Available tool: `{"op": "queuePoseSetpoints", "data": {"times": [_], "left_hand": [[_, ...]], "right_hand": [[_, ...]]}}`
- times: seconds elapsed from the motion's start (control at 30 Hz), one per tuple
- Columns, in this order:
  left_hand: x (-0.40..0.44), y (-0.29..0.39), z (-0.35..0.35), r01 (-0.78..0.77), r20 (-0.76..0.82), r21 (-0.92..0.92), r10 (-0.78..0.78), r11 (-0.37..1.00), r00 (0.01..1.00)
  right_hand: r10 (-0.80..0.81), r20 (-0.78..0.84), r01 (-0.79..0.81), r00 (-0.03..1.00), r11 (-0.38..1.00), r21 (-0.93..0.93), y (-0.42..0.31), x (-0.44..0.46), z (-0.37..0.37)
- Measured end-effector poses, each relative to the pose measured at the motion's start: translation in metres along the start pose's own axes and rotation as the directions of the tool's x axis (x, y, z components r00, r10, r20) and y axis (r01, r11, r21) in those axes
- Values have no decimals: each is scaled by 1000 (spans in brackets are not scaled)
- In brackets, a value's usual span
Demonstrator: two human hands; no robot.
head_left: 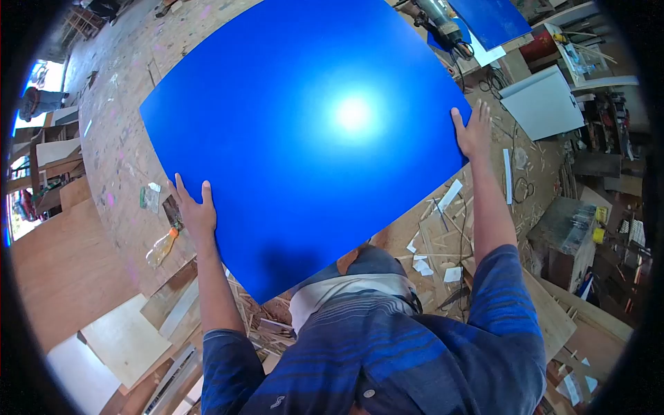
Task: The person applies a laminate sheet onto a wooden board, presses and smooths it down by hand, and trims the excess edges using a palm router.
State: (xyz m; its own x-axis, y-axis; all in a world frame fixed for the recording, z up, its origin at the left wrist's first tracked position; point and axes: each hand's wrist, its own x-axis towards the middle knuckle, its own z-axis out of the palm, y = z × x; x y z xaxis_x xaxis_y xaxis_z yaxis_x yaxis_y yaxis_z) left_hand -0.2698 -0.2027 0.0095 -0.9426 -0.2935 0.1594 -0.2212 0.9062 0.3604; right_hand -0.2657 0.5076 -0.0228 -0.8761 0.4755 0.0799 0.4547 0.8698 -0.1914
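A large, glossy blue panel (304, 138) fills the upper middle of the view, tilted, with a bright light reflection on it. My left hand (196, 211) grips its left edge, the thumb lying over the face. At the right edge, near the lower right corner, my right hand (474, 131) holds the panel with its thumb on the face and fingers along the side. Parts of the fingers under the panel are hidden. The panel's lower corner is close to my body.
A plastic bottle (162, 249) with an orange cap lies left on the worktable (124, 173). A power tool (443, 24) and another blue sheet (494, 21) are at the upper right. Wood offcuts litter the floor. A person (41, 102) stands far left.
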Motion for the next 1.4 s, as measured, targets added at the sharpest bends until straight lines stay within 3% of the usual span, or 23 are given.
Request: {"op": "queuePoseSetpoints", "data": {"times": [0.1,0.17,0.27,0.43,0.57,0.63,0.67,0.77,0.83,0.9,1.0,1.27,1.4], "left_hand": [[-3,2,-1,13,-4,23,-13,1000,1000],[-1,3,-3,24,-10,26,-24,999,1000],[-3,5,-5,47,-5,15,-47,999,999],[-8,6,-18,71,70,-25,-70,997,995],[-7,0,-31,108,62,-181,-98,978,993],[-7,-16,-13,137,-5,-330,-147,934,989],[-5,-22,-6,173,6,-311,-180,934,984],[-6,-13,-24,259,114,-386,-233,885,966],[-5,-6,-33,275,137,-352,-242,894,961],[-3,-2,-36,289,141,-308,-257,906,956],[-2,-1,-31,267,92,-250,-251,931,964],[6,-5,-22,235,57,-279,-228,931,972],[8,-3,-22,319,94,-300,-305,899,948]], "right_hand": [[2,-108,-4,994,1000,-16,-2,-7,11],[-55,-91,53,994,998,-24,-28,-35,16],[-184,-40,180,982,979,-90,-116,-115,5],[-376,138,366,916,926,94,-293,-280,-11],[-616,228,530,754,775,345,-406,-394,-18],[-695,157,597,702,694,401,-430,-435,-4],[-731,122,627,672,649,431,-438,-443,2],[-670,190,514,718,694,504,-404,-407,-17],[-472,188,442,861,879,179,-364,-370,-14],[-364,135,353,922,931,96,-344,-337,-9],[-300,114,296,947,954,48,-398,-294,2],[-410,24,400,912,899,178,-597,-104,72],[-443,-15,441,896,887,139,-660,-43,97]]}}
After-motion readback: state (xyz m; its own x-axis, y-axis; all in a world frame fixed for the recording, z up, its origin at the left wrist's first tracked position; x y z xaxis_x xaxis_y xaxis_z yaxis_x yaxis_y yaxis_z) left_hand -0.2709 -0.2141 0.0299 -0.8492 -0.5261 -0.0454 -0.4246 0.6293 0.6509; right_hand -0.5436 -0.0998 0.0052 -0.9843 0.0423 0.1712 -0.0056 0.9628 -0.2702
